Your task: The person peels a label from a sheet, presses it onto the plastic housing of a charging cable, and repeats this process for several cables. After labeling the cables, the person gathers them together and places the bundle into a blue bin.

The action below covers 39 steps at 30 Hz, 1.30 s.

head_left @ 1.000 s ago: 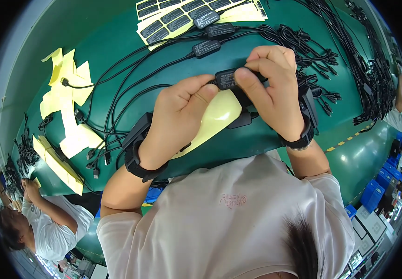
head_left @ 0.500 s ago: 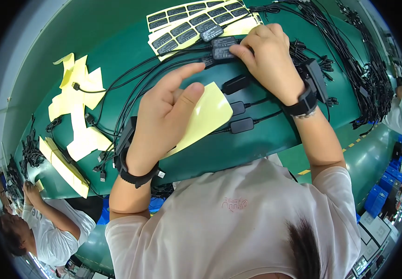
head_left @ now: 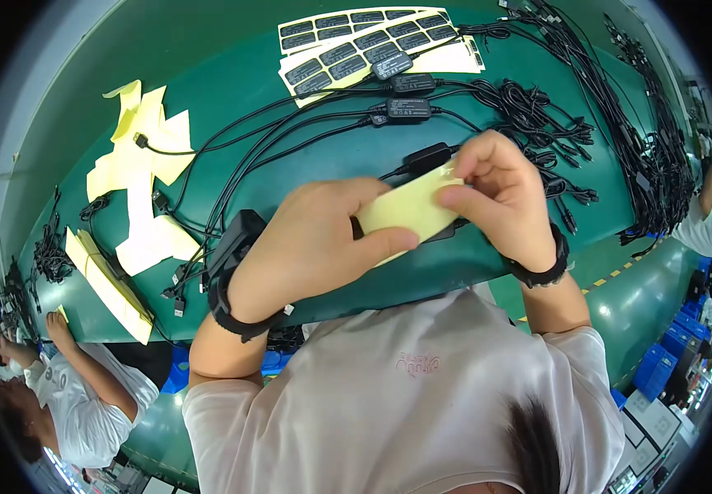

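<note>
Between my two hands, above the near part of the table, is a piece of yellow backing paper (head_left: 405,204). My left hand (head_left: 310,239) grips its left end between thumb and fingers. The fingers of my right hand (head_left: 508,193) pinch its upper right corner. Just beyond the paper lies a black cable with a small box (head_left: 427,158) in its line, partly covered by paper and hand. Farther off, more inline boxes carry black labels, one box (head_left: 409,110) nearest and another (head_left: 391,66) resting on the sheets of black labels (head_left: 335,56). The paper hides what is under it.
Crumpled yellow paper (head_left: 137,165) and a yellow stack (head_left: 105,284) lie at left. Coiled black cables (head_left: 529,115) sit at right, with a long cable bundle (head_left: 611,140) along the far right edge. Another person (head_left: 84,395) works at lower left.
My right hand has left the labelled box and come nearer, onto the yellow paper. My left hand has moved right and turned, its thumb now on the paper.
</note>
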Each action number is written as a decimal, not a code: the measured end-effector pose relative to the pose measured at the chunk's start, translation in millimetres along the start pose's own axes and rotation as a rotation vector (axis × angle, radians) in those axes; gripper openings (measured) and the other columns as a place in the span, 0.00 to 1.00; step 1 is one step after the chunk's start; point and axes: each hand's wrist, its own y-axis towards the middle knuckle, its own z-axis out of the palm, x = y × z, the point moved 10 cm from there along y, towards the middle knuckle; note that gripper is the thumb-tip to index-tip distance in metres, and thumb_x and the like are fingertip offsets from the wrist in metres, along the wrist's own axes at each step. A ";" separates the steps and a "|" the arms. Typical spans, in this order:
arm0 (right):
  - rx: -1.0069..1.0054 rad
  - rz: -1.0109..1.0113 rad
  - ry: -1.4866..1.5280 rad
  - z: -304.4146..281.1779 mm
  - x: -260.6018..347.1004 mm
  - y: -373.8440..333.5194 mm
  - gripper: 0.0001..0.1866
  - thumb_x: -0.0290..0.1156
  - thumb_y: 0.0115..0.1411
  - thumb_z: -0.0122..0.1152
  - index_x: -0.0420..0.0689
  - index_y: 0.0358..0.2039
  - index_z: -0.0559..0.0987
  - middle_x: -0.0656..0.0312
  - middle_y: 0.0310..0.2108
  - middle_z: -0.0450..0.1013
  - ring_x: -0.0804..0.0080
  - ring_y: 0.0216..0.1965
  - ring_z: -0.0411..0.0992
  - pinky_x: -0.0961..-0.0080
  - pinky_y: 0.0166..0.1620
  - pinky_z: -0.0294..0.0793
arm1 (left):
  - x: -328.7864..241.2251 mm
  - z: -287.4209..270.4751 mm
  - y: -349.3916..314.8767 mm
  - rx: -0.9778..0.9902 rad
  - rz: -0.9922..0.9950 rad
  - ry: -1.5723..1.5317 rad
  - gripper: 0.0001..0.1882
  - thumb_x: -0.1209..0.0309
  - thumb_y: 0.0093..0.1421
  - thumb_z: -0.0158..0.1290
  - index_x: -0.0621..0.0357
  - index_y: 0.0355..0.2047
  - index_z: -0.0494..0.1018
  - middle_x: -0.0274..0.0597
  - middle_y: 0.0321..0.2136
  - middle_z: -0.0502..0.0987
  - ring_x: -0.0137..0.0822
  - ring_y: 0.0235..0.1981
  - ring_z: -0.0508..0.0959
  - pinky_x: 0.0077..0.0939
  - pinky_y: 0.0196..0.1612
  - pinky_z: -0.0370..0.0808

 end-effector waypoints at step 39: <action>-0.124 -0.967 -1.124 73.3 66.7 -49.8 0.14 0.24 0.33 0.65 0.42 0.27 0.77 0.64 0.30 0.71 0.65 0.31 0.66 0.72 0.35 0.64 | 29.9 14.4 -7.6 0.113 -0.325 -0.436 0.09 0.72 0.61 0.50 0.67 0.28 0.74 0.30 0.21 0.70 0.21 0.24 0.68 0.16 0.27 0.64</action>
